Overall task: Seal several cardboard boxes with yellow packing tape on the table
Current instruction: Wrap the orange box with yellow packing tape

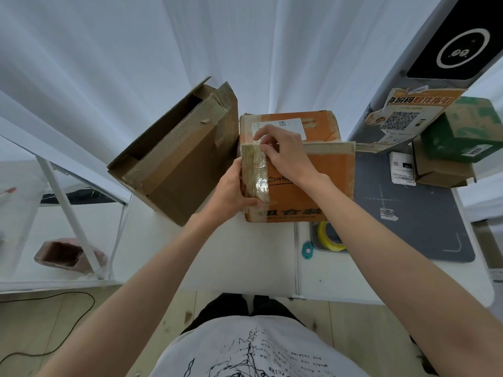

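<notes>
The right hand [283, 152] lies over the top near-left corner of the orange cardboard box [307, 186], fingers curled with their tips pressed onto a glossy strip of tape [258, 172] where it turns over the edge. It seems to be rubbing the strip down so it bonds at the fold, and no roll or tool is in it. The left hand [231, 191] clasps the box's left side, thumb hooked round the lower corner just under the strip's end. That looks like a brace, keeping the box from sliding away under the other hand's push and pinning the tape's tail.

The orange box stands in the middle of the white table [245, 257], turned so the taped corner faces the person. Touching or nearly touching its left side leans a plain brown cardboard box [174, 159], tilted, with its flaps open; it probably waits its turn. Near and right of the orange box, the yellow tape roll [330, 238] lies on the edge of a grey mat [413, 208], a small teal cutter [307, 250] just left of it, both set down within easy reach for the next strip. At the far right sit a green box [462, 131] on a smaller brown carton [441, 170].
</notes>
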Tool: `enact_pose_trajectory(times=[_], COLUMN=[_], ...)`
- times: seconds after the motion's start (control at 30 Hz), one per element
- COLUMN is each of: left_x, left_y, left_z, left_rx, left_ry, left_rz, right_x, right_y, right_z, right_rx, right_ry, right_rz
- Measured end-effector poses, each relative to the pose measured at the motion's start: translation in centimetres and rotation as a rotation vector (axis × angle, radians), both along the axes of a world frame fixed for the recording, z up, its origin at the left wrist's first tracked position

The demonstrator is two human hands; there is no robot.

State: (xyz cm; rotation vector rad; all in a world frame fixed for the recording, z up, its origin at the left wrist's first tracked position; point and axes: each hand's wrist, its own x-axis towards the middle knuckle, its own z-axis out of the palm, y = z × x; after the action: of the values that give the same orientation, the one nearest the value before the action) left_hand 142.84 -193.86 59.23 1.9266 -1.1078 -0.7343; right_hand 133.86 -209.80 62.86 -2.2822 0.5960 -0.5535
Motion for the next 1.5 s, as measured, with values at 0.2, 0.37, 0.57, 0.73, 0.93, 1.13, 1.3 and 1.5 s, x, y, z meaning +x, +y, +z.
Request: enact_pose_trajectory(times=[0.2, 0.37, 0.57, 0.73, 0.93, 1.13, 1.3, 1.5], left_x=[0.8, 1.6, 1.9, 2.4, 3.3, 4.0, 4.4, 3.4], left_y=[0.1, -0.2, -1.8, -3.9, -6.1, -6.5, -6.5, -6.0], left_z=[0.4, -0.1, 0.4, 0.3, -1.5, -2.1, -2.1, -2.5], left_rx=[-0.058, -0.167, -0.186, 0.129, 0.301, 0.286, 0.302, 0.262], left_ry=[-0.02, 0.001, 0.115, 0.362, 0.508, 0.457, 0.472, 0.584], left_rz=[0.127, 0.448, 0.55, 0.426, 0.346, 0.348, 0.322, 0.27], right_x=[-2.3, -5.7, -7.9, -7.6, -7.7, -7.5, -7.5, -7.7], right_y=[-1.6, -4.1, -5.2, -5.4, -5.4, -5.5, -6.1, -6.4], right_z=[-0.7, -2.2, -2.8, -2.3, -2.1, -2.8, -3.0, -3.0], right_rx=[-0.098, -0.106, 0.291, 0.387, 0.394, 0.425, 0.491, 0.587], right_ry=[0.079, 0.309, 0.355, 0.412, 0.396, 0.372, 0.336, 0.307], right_rz=[-0.209, -0.46, -0.609, -0.637, -0.634, -0.633, -0.71, -0.719])
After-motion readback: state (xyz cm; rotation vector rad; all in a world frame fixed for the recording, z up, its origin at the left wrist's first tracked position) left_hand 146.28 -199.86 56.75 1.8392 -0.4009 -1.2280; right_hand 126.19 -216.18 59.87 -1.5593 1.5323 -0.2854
